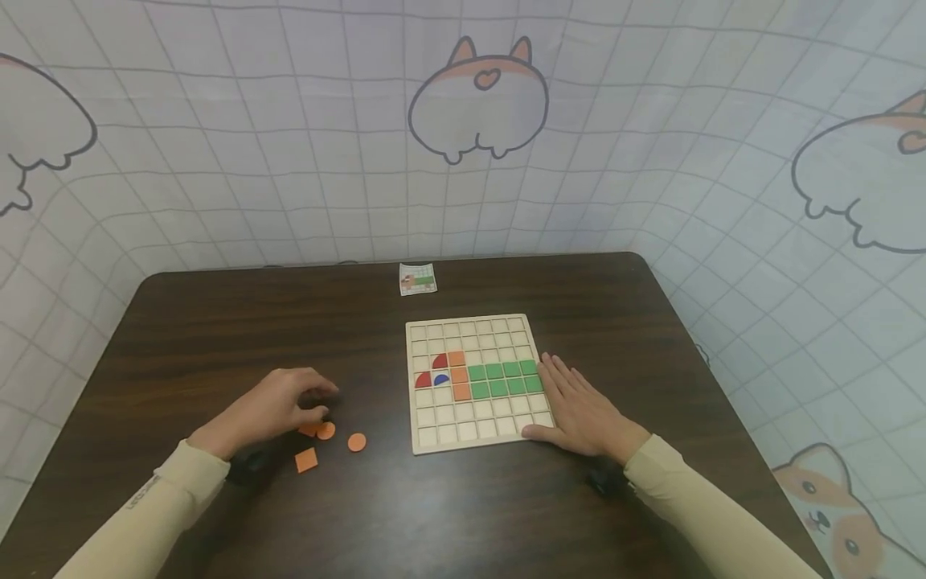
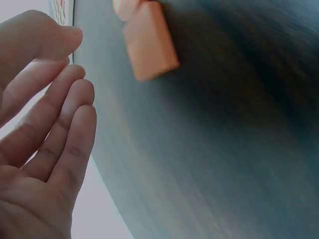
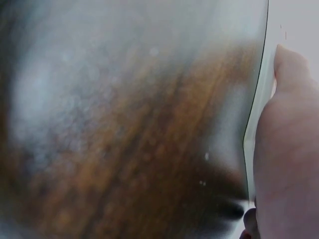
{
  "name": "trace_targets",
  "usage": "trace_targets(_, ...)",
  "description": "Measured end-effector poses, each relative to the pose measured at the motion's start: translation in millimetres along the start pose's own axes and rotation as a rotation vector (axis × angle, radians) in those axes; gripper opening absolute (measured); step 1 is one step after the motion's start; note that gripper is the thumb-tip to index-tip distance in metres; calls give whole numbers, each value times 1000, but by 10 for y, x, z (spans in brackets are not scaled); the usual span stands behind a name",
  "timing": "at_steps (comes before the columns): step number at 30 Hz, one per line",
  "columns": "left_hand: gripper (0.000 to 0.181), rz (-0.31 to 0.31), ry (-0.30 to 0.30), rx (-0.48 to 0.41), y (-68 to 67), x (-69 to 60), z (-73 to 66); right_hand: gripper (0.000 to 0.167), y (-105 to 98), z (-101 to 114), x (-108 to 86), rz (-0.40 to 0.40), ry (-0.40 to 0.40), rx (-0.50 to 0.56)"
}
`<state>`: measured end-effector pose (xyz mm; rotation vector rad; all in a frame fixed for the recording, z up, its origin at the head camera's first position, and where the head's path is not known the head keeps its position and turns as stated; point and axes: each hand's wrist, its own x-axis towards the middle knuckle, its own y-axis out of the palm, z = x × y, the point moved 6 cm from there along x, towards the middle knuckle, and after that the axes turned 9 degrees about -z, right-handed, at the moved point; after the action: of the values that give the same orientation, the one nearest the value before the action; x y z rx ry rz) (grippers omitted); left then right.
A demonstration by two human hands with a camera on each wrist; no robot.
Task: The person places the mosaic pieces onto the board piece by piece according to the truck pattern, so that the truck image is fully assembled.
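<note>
My left hand [image 1: 278, 406] hovers over the table's left side, fingers loosely bent with nothing between them. Partly under it lies an orange square [image 2: 149, 42], with an orange circle [image 1: 326, 430] touching it. Another orange square [image 1: 306, 460] and a second orange circle [image 1: 357, 442] lie close by. My right hand [image 1: 582, 414] rests with straight fingers along the right edge of a wooden grid board [image 1: 434, 437]. Set in the board are green squares [image 1: 504, 379], orange squares [image 1: 459, 375], red quarter circles [image 1: 424, 379] and a blue half circle [image 1: 441, 379].
A small printed picture card [image 1: 418, 279] lies near the back edge of the dark wooden table [image 1: 477, 515]. Behind the table hangs a white grid-patterned curtain [image 1: 325, 121] with cartoon dogs, reaching round both sides.
</note>
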<state>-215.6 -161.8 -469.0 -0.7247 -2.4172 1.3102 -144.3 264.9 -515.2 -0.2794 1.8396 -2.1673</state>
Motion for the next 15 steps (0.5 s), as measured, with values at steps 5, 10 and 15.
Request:
trace_targets(5, 31, 16, 24, 1, -1, -112, 111, 111, 2, -4, -9, -4, -5, -10)
trace_targets(10, 35, 47, 36, -6, -13, -209, 197, 111, 2, 2, -4, -4, -7, -11)
trace_targets(15, 38, 71, 31, -40, -13, -249, 230, 111, 7, 3, -2, -3, -8, -6)
